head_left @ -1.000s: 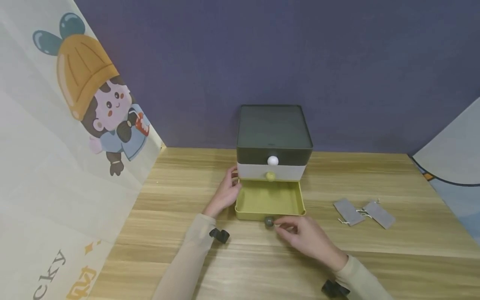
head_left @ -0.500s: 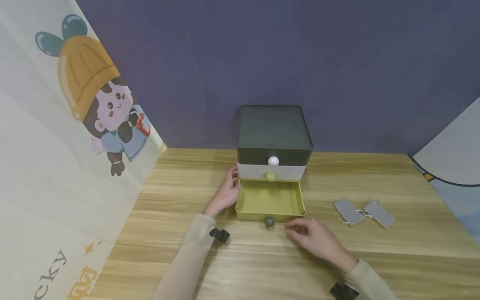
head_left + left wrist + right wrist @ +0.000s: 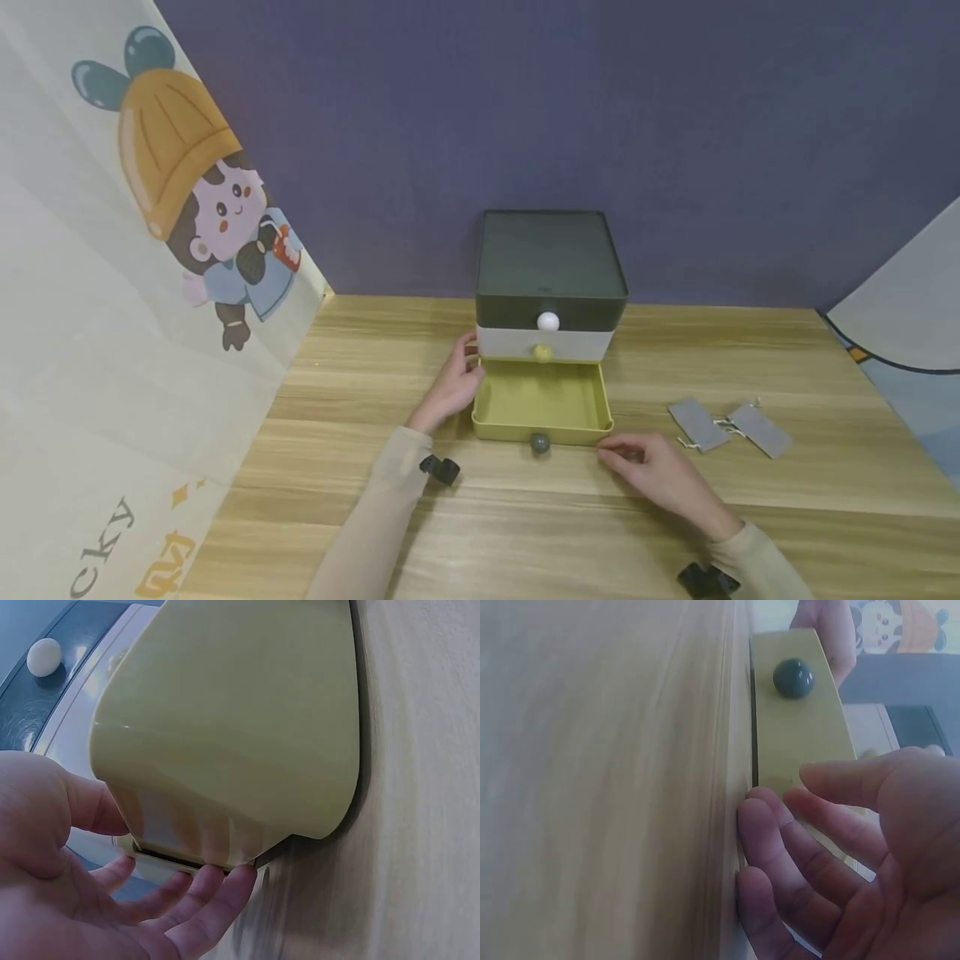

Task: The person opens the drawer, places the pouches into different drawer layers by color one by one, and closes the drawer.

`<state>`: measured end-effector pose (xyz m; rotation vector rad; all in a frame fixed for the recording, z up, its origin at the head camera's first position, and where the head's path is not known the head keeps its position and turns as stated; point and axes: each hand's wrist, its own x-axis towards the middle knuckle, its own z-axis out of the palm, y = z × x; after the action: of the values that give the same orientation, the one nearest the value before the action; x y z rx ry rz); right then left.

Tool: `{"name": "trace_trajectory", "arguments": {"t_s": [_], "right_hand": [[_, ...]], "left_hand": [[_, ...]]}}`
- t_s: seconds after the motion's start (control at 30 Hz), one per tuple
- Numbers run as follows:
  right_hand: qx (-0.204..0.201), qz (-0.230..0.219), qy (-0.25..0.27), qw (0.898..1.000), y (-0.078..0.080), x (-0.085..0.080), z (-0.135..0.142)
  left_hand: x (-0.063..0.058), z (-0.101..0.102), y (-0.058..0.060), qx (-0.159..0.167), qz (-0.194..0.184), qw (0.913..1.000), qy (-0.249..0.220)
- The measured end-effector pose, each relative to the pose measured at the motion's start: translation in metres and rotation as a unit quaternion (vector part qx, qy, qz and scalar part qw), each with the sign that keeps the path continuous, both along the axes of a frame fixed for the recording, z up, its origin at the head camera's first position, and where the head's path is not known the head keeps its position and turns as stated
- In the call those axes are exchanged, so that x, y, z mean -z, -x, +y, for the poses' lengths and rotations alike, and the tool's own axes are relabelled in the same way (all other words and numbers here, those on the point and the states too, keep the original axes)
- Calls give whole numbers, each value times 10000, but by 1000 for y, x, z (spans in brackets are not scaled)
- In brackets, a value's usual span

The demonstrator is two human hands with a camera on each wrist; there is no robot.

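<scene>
A small drawer box [image 3: 551,254] has a dark green top tier, a white middle tier and a yellow-green bottom drawer [image 3: 543,434] pulled out, nothing visible inside. My left hand [image 3: 452,383] touches the box's left side; in the left wrist view its fingertips [image 3: 241,876] rest along the lower edge beside the drawer. Just off the drawer's front right corner is my right hand [image 3: 667,475], fingers loosely bent and holding nothing. The drawer's round grey-green knob [image 3: 540,443] stands apart from both hands, seen also in the right wrist view.
Two small grey drawstring pouches [image 3: 699,425] lie on the wooden table [image 3: 525,533] to the right. A dark blue wall rises behind the box, and a cartoon-printed sheet [image 3: 90,333] borders the left side.
My right hand has moved right, away from the drawer's knob toward its right corner. The left hand stays against the box, and the drawer remains pulled out.
</scene>
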<state>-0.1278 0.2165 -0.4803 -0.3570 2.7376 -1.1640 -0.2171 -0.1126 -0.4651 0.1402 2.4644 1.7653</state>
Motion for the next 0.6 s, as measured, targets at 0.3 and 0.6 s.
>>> {"name": "trace_trajectory", "arguments": {"t_s": [0.3, 0.6], "right_hand": [[11, 297, -26, 9996, 2, 2, 12], [290, 239, -294, 9989, 1, 0, 21]], "left_hand": [[1, 0, -1, -45, -22, 10000, 44], [0, 0, 0, -41, 47, 10000, 46]]}}
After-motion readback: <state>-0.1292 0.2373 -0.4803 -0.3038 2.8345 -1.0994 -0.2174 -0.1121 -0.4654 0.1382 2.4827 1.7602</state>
